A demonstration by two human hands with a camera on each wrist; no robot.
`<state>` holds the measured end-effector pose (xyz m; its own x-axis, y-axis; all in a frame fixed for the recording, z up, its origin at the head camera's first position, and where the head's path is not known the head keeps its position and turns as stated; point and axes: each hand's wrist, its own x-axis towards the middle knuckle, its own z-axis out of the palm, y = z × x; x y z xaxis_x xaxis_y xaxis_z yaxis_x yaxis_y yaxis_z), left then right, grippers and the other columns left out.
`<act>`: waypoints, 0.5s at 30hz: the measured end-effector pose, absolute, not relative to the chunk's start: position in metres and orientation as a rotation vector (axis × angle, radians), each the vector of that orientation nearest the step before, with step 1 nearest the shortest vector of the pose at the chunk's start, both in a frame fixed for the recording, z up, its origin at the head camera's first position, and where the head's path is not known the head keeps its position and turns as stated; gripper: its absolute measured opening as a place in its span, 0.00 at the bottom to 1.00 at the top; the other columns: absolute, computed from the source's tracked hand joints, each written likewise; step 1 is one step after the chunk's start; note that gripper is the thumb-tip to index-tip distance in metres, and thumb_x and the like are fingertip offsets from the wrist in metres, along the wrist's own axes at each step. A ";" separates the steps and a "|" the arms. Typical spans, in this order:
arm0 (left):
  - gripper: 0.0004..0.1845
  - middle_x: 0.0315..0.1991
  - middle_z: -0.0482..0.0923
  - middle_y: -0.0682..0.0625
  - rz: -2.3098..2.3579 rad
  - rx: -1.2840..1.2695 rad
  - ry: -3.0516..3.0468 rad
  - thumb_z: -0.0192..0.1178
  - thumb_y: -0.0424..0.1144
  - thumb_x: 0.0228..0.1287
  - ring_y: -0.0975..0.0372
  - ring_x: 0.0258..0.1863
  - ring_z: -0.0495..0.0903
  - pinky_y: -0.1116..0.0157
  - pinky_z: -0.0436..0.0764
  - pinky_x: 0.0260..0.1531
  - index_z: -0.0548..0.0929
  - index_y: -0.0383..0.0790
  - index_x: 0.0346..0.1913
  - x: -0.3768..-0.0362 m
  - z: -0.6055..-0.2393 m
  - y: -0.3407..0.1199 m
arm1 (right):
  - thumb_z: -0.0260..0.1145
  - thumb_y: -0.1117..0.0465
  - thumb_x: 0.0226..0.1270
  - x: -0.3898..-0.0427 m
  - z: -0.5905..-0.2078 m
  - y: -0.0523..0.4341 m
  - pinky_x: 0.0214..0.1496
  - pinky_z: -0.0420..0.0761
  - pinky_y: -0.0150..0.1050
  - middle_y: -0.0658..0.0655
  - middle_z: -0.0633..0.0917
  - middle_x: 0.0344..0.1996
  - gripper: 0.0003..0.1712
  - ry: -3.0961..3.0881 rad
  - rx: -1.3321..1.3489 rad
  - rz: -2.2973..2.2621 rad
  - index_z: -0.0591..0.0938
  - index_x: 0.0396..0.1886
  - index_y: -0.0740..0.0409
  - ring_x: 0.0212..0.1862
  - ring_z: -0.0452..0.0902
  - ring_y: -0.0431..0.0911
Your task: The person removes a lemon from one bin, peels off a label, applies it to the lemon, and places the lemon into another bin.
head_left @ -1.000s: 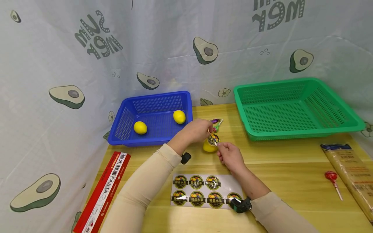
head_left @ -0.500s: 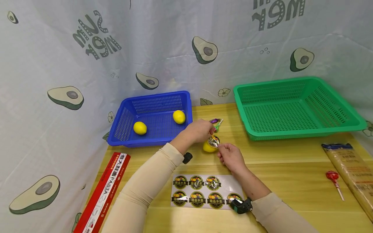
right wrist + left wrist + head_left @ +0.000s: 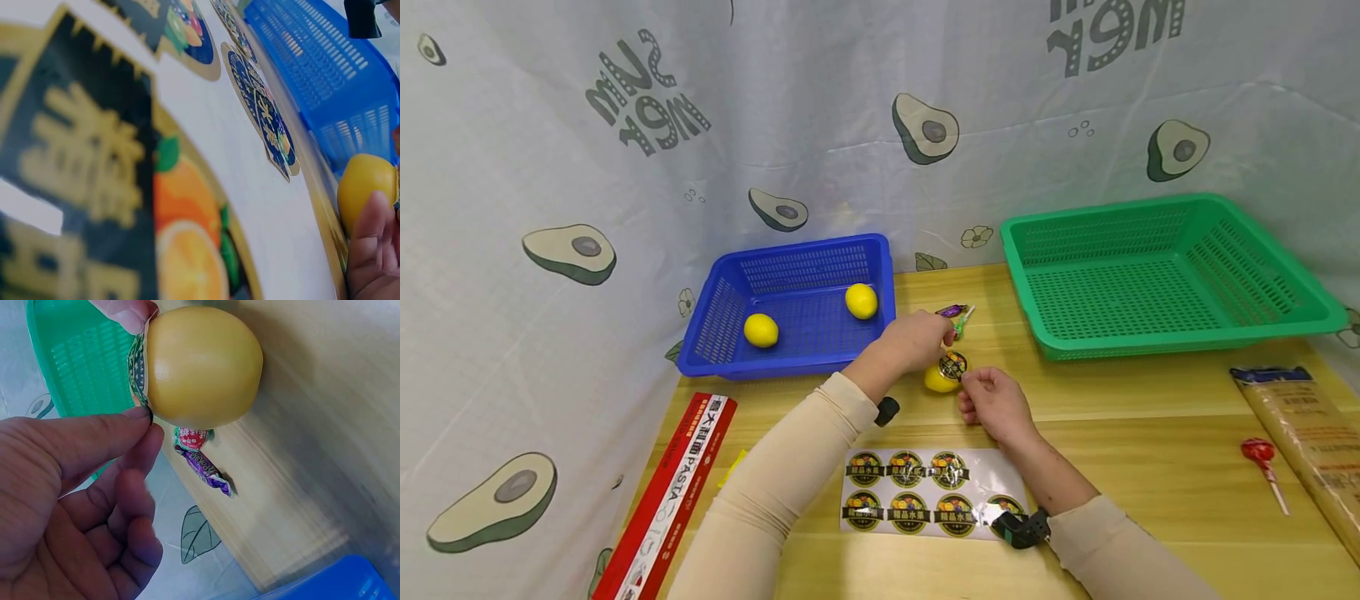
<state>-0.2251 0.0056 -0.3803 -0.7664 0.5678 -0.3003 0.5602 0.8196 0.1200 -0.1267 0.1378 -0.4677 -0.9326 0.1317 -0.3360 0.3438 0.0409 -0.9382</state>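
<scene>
We see a yellow lemon lying on the wooden bench, just in front of the blue basket and between the 2 hands. A round sticker sits on the lemon's upper right side. The left hand reaches over the lemon from behind, and its wrist view shows thumb and forefinger pinching the sticker's edge against the fruit. The right hand comes in from the near side with curled fingers, its fingertips at the same sticker; from the left wrist view one fingertip presses the sticker's far edge onto the lemon.

Near us on the bench lies a sticker sheet with 7 round labels left on it. 2 more lemons rest inside the blue basket. A wrapped candy lies just behind the left hand. The green basket stands at the right rear, a red lollipop and a spaghetti packet lie at the far right, and a red pasta box lies at the left edge
</scene>
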 end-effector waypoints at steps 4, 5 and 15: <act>0.12 0.53 0.85 0.51 0.033 0.850 2.683 0.61 0.40 0.73 0.61 0.44 0.81 0.62 0.82 0.47 0.83 0.49 0.56 -0.224 -0.380 0.006 | 0.57 0.59 0.79 -0.124 -0.467 0.138 0.32 0.87 0.33 0.56 0.82 0.32 0.17 2.159 0.492 -2.019 0.72 0.54 0.69 0.25 0.83 0.38; 0.12 0.53 0.85 0.51 0.033 0.847 2.684 0.61 0.41 0.73 0.61 0.44 0.81 0.62 0.82 0.48 0.83 0.49 0.56 -0.223 -0.380 0.006 | 0.57 0.59 0.79 -0.124 -0.467 0.138 0.32 0.87 0.34 0.59 0.82 0.36 0.18 2.163 0.490 -2.022 0.71 0.56 0.69 0.26 0.84 0.38; 0.22 0.59 0.84 0.50 0.190 0.800 2.668 0.64 0.40 0.71 0.58 0.53 0.83 0.62 0.82 0.53 0.77 0.50 0.66 -0.217 -0.382 0.009 | 0.57 0.58 0.80 -0.123 -0.466 0.141 0.39 0.88 0.35 0.74 0.79 0.55 0.26 2.141 0.479 -2.066 0.63 0.67 0.68 0.36 0.87 0.41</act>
